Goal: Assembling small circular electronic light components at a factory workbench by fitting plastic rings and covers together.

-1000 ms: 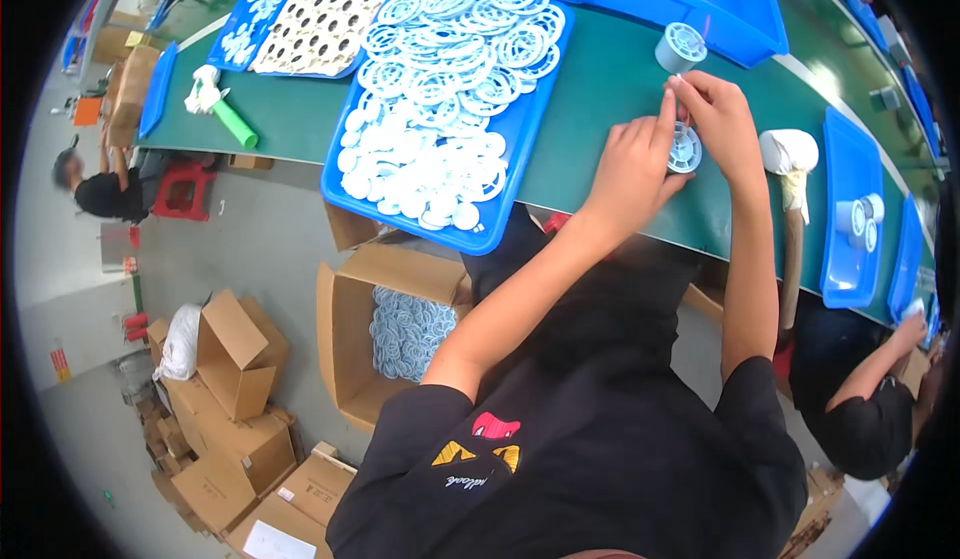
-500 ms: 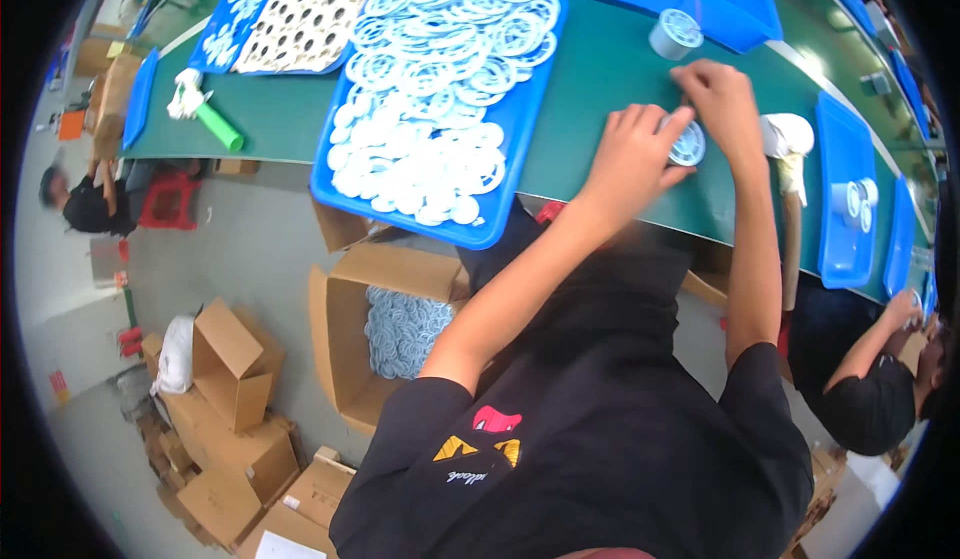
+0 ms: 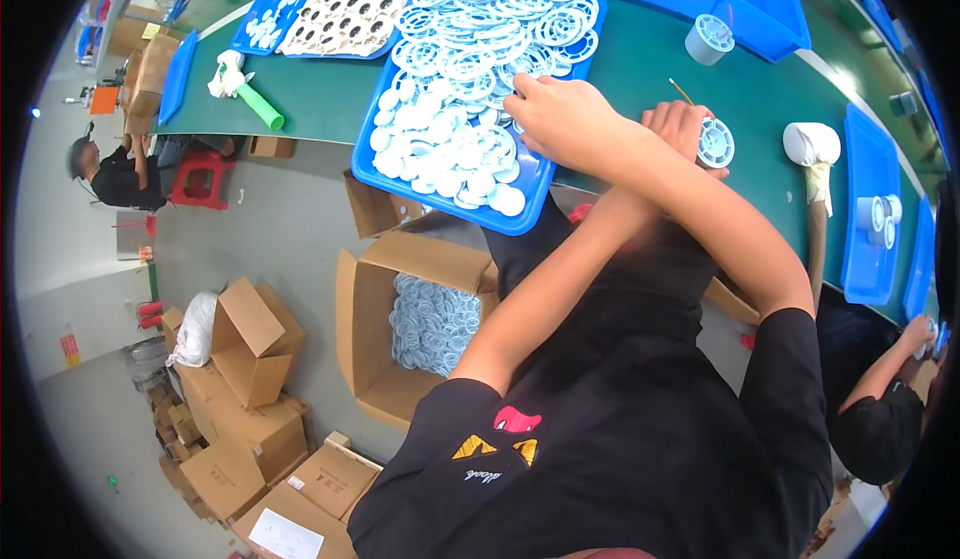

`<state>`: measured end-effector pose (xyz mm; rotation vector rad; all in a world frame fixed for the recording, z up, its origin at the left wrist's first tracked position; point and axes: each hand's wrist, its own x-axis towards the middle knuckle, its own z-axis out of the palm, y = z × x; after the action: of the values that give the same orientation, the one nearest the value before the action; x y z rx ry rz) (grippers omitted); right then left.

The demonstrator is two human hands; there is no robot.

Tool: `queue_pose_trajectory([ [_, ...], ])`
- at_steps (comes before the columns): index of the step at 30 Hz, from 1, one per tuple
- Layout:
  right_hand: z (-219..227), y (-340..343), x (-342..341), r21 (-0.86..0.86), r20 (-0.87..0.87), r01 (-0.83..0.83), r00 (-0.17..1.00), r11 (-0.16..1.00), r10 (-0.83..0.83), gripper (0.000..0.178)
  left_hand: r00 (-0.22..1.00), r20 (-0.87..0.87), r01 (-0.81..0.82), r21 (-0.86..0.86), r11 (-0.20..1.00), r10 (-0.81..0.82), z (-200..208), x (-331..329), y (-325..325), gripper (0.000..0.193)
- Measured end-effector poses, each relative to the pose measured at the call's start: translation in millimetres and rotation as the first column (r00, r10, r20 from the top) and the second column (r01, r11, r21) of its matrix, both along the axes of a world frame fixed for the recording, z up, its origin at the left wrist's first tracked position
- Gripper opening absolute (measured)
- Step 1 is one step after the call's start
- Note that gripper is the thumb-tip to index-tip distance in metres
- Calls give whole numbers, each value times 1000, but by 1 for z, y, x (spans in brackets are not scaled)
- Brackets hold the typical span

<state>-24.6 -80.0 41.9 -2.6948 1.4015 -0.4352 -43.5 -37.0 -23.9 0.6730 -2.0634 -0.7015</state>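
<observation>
My left hand [image 3: 674,131] curls around a pale blue slotted spool [image 3: 716,143] on the green table. Over that forearm crosses my right arm. My right hand [image 3: 565,121] is above the right part of a blue tray [image 3: 535,184], its fingers drawn together among the parts; what they pinch, if anything, is hidden. Pale blue slotted rings [image 3: 470,21] fill the far part of this tray, and small white discs [image 3: 440,149] its near part. Beyond my left hand a second spool [image 3: 710,39] stands upright on the table.
A mallet with a white-wrapped head [image 3: 812,145] lies at the right, beside a blue tray of spools [image 3: 866,269]. A green-handled tool [image 3: 262,109] lies at left. Below the table, an open carton [image 3: 375,359] holds blue rings. Other people work at both sides.
My right hand has left the spool and crossed over my left arm to the parts tray. The left hand stays at the spool. The whole view has shifted slightly.
</observation>
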Motion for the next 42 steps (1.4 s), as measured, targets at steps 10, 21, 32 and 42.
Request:
queue_pose_trajectory([
  [10,35,23,-44,-80,525,306,822,949,-221,17,995,-59,85,5,996,-85,3,3,-3,76],
  [21,8,128,-158,447,708,470,335,761,-622,19,990,32,125,212,969,-135,31,16,2,64],
  [32,38,114,-96,-6,772,575,523,818,-362,19,993,-25,114,129,985,-111,19,17,-3,65],
  [42,4,38,37,-65,68,1,998,998,3,20,994,30,99,139,985,-105,16,16,2,72],
])
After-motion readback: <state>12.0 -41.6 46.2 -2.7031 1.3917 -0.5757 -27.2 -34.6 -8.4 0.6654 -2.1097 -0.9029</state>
